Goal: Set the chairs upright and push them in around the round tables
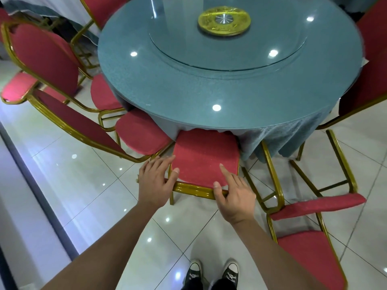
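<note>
Two hands: both rest on the top of one chair back at lower centre of the frame, bare forearms reaching in from the bottom edge.
Left hand (156, 181): fingers straight and spread, lying over the left corner of the red pad, thumb on the gold rail; nothing is gripped.
Right hand (234, 194): index finger stretched out on the pad, thumb pressed on the gold rail, the other fingers bent loosely; it touches rather than clamps.
Chair under the hands (206, 159): upright, seen from above, its red padded back in a gold metal tube frame; its far edge meets the hanging tablecloth, so it stands pushed in at the near rim of the table.
Fabric: red, finely speckled weave, rounded corners; the frame tube is ribbed and glossy.
Tipped chair (314, 206): lower right of the frame, lying over with its gold legs pointing up and toward the table, red seat edge-on, red back nearest the bottom edge.
Neighbouring chairs (142, 135): red seats tucked under the table's left rim, high backs leaning out at the left of the frame.
Round table (209, 86): centre and top, glass over a teal cloth, with a raised glass turntable and a gold disc (224, 20) at its hub.
Writing: embossed marks on the gold disc, too small to read.
Floor (104, 174): glossy pale tiles with lamp reflections.
Shoes (213, 273): black lace-up sneakers with white toe caps, bottom centre.
</note>
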Demonstrator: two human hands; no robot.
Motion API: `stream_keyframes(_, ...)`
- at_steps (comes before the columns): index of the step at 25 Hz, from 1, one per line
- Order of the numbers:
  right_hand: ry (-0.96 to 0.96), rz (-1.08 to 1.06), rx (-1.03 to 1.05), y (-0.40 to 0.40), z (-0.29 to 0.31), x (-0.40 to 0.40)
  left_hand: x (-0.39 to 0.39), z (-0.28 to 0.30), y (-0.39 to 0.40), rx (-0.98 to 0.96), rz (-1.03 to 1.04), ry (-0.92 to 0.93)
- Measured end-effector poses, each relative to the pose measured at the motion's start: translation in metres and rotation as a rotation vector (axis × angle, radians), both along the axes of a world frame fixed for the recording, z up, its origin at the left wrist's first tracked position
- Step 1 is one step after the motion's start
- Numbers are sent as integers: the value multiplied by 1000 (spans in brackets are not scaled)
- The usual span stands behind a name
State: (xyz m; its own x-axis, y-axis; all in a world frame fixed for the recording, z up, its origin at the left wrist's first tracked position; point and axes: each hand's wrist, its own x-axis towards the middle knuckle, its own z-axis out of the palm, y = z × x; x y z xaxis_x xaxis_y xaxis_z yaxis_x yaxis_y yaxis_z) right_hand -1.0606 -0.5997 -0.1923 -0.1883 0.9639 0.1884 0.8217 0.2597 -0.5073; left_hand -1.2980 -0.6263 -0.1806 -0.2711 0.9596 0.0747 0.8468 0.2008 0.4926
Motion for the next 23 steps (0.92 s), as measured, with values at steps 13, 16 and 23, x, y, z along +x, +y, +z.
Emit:
stream_keyframes(13,-91,25,-141,-8,2,6,7,11,-15,-109,10,-61)
stream_keyframes(16,-87,75,-215,-11,9,9,15,24,-28,-121,-41,-55)
stream_keyframes(23,-15,47,-190,-44,49,29,46,70,-64,-28,-124,15)
